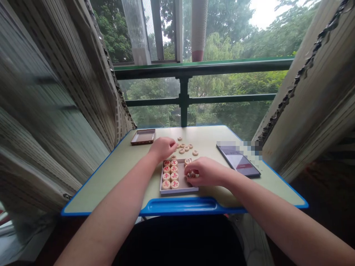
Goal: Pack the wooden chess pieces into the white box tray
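A shallow white box (179,191) sits near the front of the table, with red-marked xiangqi pieces (174,176) standing in two columns along its left side. My right hand (206,170) is over the box's right side, thumb and fingers closed around a dark-marked xiangqi piece (190,175). Just behind that hand, another piece (188,161) lies in the box's far right corner. Beyond the box, my left hand (163,148) has its fingers curled together beside a loose group of xiangqi pieces (186,148). Its fingertips meet the nearest piece; what they hold is hidden.
The cream folding table (111,181) has a blue rim and a blue front groove (181,205). A brown-edged box lid (143,136) lies at the back left. On the right is a tablet or phone (240,162). Behind stands a green railing (235,66), with curtains (55,74) either side.
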Demonstrator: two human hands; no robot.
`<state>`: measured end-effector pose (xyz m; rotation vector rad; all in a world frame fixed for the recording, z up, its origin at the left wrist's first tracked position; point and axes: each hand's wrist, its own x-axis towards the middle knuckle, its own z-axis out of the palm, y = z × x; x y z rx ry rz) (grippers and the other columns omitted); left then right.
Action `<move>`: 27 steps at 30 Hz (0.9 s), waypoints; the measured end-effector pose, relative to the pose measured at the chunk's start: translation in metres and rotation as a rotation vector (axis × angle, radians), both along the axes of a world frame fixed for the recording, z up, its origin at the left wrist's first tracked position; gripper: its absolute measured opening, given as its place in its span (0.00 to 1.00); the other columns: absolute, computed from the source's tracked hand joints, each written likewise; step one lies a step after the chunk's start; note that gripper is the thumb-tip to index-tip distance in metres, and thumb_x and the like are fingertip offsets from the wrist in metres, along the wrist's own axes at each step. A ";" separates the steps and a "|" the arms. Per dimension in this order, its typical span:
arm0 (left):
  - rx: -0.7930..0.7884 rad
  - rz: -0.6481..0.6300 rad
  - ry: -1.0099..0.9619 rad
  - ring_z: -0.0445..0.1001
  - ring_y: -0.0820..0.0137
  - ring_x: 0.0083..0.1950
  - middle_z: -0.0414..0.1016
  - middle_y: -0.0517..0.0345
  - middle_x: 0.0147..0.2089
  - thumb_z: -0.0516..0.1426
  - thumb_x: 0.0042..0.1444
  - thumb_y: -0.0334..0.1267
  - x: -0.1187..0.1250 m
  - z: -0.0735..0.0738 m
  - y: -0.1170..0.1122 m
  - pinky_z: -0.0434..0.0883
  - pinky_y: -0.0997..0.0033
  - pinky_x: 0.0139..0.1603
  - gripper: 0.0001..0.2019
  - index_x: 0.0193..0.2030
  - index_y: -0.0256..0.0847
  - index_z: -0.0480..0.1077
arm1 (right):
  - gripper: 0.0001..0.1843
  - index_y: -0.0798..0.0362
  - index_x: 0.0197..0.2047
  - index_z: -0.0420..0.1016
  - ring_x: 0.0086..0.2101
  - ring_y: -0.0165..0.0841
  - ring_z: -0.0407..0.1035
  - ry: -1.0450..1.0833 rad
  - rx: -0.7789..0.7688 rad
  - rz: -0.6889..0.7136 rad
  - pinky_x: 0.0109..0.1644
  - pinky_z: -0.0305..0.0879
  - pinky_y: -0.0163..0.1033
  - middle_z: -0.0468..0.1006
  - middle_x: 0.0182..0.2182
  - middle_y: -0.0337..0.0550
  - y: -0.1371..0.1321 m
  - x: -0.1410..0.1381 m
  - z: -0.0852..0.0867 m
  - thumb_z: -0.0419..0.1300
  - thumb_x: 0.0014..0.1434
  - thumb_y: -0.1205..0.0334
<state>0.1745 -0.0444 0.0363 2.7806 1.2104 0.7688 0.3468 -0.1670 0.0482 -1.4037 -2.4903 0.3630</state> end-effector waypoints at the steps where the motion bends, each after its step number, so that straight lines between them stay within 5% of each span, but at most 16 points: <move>1: -0.002 0.001 0.003 0.66 0.71 0.29 0.73 0.54 0.28 0.48 0.56 0.43 0.000 0.000 0.000 0.58 0.72 0.30 0.17 0.28 0.38 0.74 | 0.09 0.51 0.33 0.78 0.23 0.27 0.61 0.002 -0.008 -0.004 0.29 0.54 0.32 0.73 0.23 0.37 0.000 0.000 0.001 0.60 0.46 0.63; 5: -0.009 0.046 0.008 0.67 0.70 0.29 0.74 0.53 0.28 0.49 0.54 0.43 -0.001 0.003 -0.001 0.59 0.72 0.30 0.16 0.27 0.38 0.74 | 0.09 0.53 0.34 0.76 0.23 0.25 0.58 0.017 -0.033 -0.006 0.28 0.52 0.31 0.68 0.21 0.35 -0.003 0.005 0.010 0.60 0.48 0.61; 9: -0.092 0.293 -0.008 0.68 0.68 0.28 0.74 0.51 0.24 0.50 0.51 0.42 -0.005 0.014 0.000 0.58 0.72 0.26 0.15 0.23 0.37 0.73 | 0.16 0.54 0.33 0.72 0.22 0.24 0.56 -0.020 -0.160 0.026 0.25 0.49 0.30 0.64 0.22 0.33 -0.006 0.015 0.023 0.65 0.44 0.52; 14: -0.643 0.327 0.145 0.68 0.73 0.19 0.74 0.53 0.23 0.52 0.48 0.46 -0.010 0.024 -0.001 0.63 0.75 0.23 0.16 0.21 0.34 0.70 | 0.16 0.53 0.34 0.72 0.22 0.23 0.55 -0.093 -0.269 0.036 0.24 0.47 0.31 0.65 0.23 0.33 -0.007 0.017 0.025 0.65 0.42 0.53; 18: -0.872 0.264 0.144 0.69 0.72 0.19 0.73 0.53 0.24 0.54 0.49 0.48 -0.008 0.026 -0.007 0.65 0.75 0.21 0.17 0.25 0.34 0.71 | 0.12 0.53 0.32 0.72 0.21 0.23 0.55 -0.060 -0.286 0.058 0.25 0.48 0.31 0.65 0.22 0.32 -0.004 0.012 0.018 0.64 0.44 0.57; 27: -0.801 0.290 0.023 0.68 0.72 0.20 0.73 0.52 0.25 0.51 0.53 0.49 -0.006 0.008 0.008 0.67 0.73 0.22 0.18 0.26 0.34 0.70 | 0.09 0.54 0.29 0.70 0.21 0.23 0.54 0.070 -0.268 0.040 0.25 0.48 0.31 0.62 0.20 0.31 0.006 0.018 0.013 0.63 0.45 0.59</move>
